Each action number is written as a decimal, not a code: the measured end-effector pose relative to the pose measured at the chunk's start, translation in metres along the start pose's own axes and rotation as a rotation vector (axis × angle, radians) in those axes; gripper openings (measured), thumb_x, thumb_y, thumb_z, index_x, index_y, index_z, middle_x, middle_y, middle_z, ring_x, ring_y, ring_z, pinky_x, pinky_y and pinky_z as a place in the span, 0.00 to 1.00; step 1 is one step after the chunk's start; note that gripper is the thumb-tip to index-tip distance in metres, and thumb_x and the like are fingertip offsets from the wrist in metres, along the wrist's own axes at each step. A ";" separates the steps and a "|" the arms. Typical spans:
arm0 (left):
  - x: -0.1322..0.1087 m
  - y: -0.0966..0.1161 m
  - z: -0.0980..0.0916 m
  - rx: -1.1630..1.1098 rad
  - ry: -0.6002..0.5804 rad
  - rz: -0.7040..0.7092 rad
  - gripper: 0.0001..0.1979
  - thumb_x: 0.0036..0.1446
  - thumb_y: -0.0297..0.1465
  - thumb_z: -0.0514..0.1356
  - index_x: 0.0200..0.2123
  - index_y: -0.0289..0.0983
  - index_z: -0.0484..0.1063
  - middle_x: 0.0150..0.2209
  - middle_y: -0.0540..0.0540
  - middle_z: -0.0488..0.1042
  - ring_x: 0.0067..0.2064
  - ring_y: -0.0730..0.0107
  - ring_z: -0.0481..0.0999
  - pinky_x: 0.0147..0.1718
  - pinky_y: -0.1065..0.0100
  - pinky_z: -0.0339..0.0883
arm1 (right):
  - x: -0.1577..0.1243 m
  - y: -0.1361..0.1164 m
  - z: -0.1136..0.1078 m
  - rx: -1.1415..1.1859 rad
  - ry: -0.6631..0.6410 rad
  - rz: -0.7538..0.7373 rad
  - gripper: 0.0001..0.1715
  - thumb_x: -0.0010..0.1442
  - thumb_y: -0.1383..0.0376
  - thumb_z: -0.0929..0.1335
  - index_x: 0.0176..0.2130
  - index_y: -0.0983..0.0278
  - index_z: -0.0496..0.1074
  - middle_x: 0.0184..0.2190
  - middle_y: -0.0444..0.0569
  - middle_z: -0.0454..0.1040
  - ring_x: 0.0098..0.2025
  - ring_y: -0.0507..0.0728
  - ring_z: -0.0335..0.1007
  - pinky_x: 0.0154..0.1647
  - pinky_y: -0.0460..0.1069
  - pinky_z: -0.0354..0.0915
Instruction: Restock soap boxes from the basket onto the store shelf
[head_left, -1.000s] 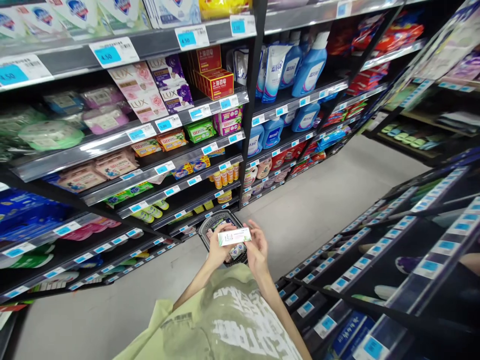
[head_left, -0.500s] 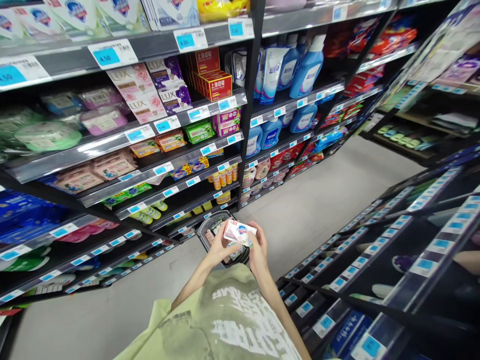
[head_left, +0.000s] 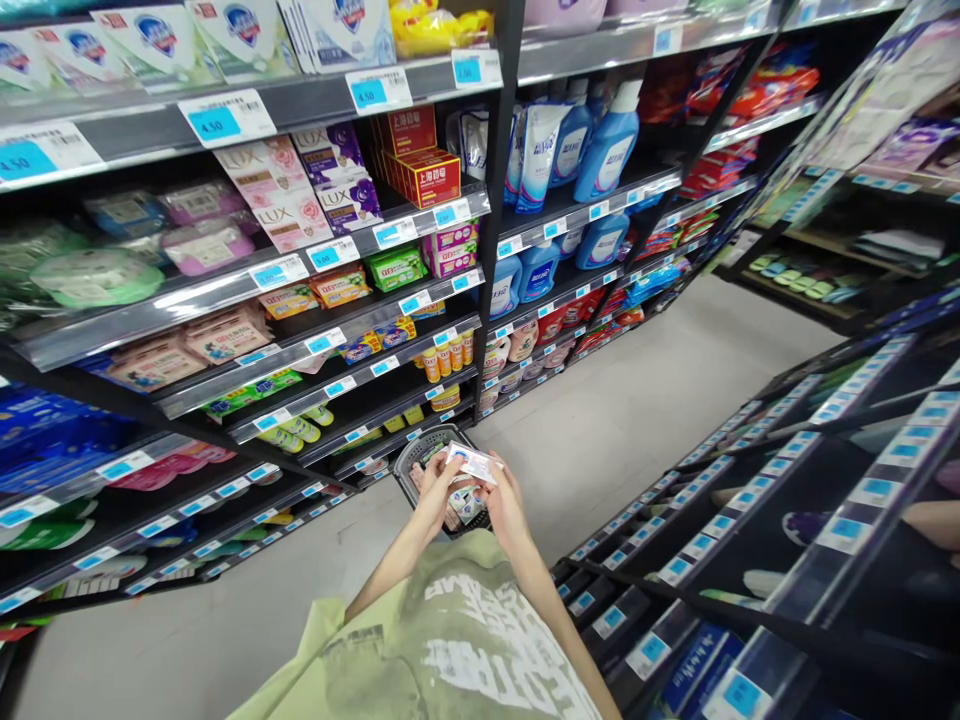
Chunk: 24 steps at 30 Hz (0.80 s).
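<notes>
A small white soap box [head_left: 472, 461] is held between my two hands, above a dark basket. My left hand [head_left: 435, 490] grips its left end, fingers closed round it. My right hand [head_left: 504, 500] has its fingers on the right end. One narrow side of the box faces up towards me. Below, the dark plastic basket [head_left: 405, 462] holds several small packs [head_left: 466, 505], partly hidden by my hands and the box.
Shelving on the left carries LUX boxes [head_left: 281, 195], red soap boxes [head_left: 427, 178] and blue detergent bottles [head_left: 607, 150]. Slanted racks with price tags [head_left: 652, 645] flank the right side. Grey floor [head_left: 615, 400] runs between them. Part of an arm [head_left: 934, 522] shows at the right edge.
The box has been tilted, so its broad printed face has given way to a narrow side. Both hands have shifted slightly left. The basket's contents show a little more.
</notes>
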<state>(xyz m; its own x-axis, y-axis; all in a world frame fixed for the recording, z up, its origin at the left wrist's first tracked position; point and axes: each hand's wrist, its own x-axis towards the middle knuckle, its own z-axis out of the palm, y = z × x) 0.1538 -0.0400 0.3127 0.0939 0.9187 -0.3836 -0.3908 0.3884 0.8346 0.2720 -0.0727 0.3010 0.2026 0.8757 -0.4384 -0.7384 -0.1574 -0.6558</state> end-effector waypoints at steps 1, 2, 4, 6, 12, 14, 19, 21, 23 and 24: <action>0.001 -0.001 -0.002 0.005 0.012 -0.005 0.22 0.47 0.45 0.73 0.36 0.38 0.71 0.39 0.46 0.76 0.39 0.65 0.78 0.39 0.63 0.76 | 0.000 0.001 0.000 -0.019 0.001 0.003 0.35 0.50 0.52 0.77 0.53 0.64 0.71 0.41 0.50 0.82 0.33 0.55 0.76 0.28 0.47 0.67; 0.001 -0.001 -0.003 0.010 0.022 -0.009 0.22 0.47 0.46 0.73 0.36 0.38 0.71 0.39 0.46 0.76 0.39 0.66 0.78 0.38 0.63 0.76 | 0.000 0.003 0.000 -0.038 0.003 0.007 0.35 0.51 0.51 0.77 0.53 0.64 0.71 0.41 0.50 0.82 0.33 0.55 0.76 0.29 0.47 0.68; 0.001 -0.002 -0.005 0.018 0.028 -0.009 0.22 0.48 0.46 0.72 0.36 0.38 0.71 0.38 0.46 0.76 0.39 0.66 0.79 0.38 0.64 0.76 | 0.000 0.003 0.000 -0.065 0.003 0.010 0.35 0.51 0.50 0.76 0.53 0.64 0.71 0.42 0.51 0.82 0.33 0.56 0.77 0.30 0.47 0.69; 0.000 -0.002 -0.006 0.012 0.022 0.003 0.22 0.48 0.46 0.72 0.38 0.38 0.71 0.40 0.45 0.77 0.40 0.65 0.79 0.39 0.64 0.76 | -0.001 0.003 -0.001 -0.081 -0.002 -0.006 0.36 0.51 0.51 0.76 0.54 0.63 0.71 0.45 0.51 0.82 0.35 0.56 0.77 0.30 0.47 0.68; 0.002 0.000 -0.006 -0.062 0.025 -0.039 0.24 0.51 0.49 0.68 0.43 0.37 0.75 0.43 0.44 0.78 0.44 0.62 0.77 0.40 0.65 0.73 | -0.001 0.004 0.000 -0.135 -0.012 -0.071 0.39 0.50 0.57 0.77 0.59 0.58 0.70 0.53 0.50 0.78 0.43 0.57 0.77 0.32 0.46 0.69; 0.004 -0.001 -0.007 -0.081 0.040 -0.059 0.23 0.52 0.47 0.67 0.43 0.37 0.76 0.41 0.43 0.79 0.43 0.63 0.77 0.39 0.66 0.72 | -0.001 0.007 -0.001 -0.158 -0.015 -0.068 0.42 0.50 0.56 0.77 0.61 0.59 0.68 0.54 0.51 0.78 0.46 0.59 0.77 0.36 0.47 0.71; 0.001 -0.006 -0.019 -0.041 0.019 0.022 0.21 0.40 0.36 0.67 0.40 0.38 0.77 0.38 0.45 0.79 0.38 0.62 0.76 0.36 0.66 0.69 | -0.004 0.021 -0.015 -0.243 0.040 -0.109 0.49 0.47 0.54 0.79 0.63 0.61 0.65 0.58 0.54 0.75 0.57 0.65 0.73 0.51 0.52 0.73; 0.002 -0.005 -0.026 0.075 -0.017 0.032 0.22 0.39 0.35 0.67 0.42 0.40 0.76 0.39 0.46 0.78 0.40 0.60 0.77 0.38 0.63 0.69 | 0.001 0.030 -0.025 -0.275 0.058 -0.095 0.49 0.47 0.53 0.79 0.63 0.58 0.64 0.60 0.54 0.74 0.59 0.66 0.72 0.52 0.52 0.74; 0.004 -0.001 -0.034 0.237 -0.054 0.035 0.21 0.39 0.36 0.68 0.41 0.44 0.76 0.41 0.45 0.78 0.43 0.56 0.77 0.42 0.59 0.69 | 0.011 0.039 -0.034 -0.310 0.057 -0.092 0.49 0.44 0.51 0.80 0.60 0.60 0.66 0.58 0.55 0.75 0.58 0.69 0.73 0.49 0.54 0.76; 0.005 0.002 -0.038 0.337 -0.075 0.027 0.20 0.40 0.38 0.68 0.41 0.46 0.76 0.43 0.45 0.78 0.44 0.54 0.77 0.43 0.58 0.69 | 0.016 0.043 -0.036 -0.324 0.054 -0.129 0.48 0.43 0.50 0.80 0.58 0.61 0.68 0.56 0.56 0.76 0.57 0.70 0.74 0.49 0.54 0.75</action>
<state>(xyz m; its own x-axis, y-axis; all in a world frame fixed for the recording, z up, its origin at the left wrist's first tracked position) 0.1193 -0.0371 0.2971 0.1595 0.9268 -0.3399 -0.0712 0.3543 0.9324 0.2668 -0.0821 0.2438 0.3209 0.8737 -0.3657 -0.4637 -0.1918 -0.8650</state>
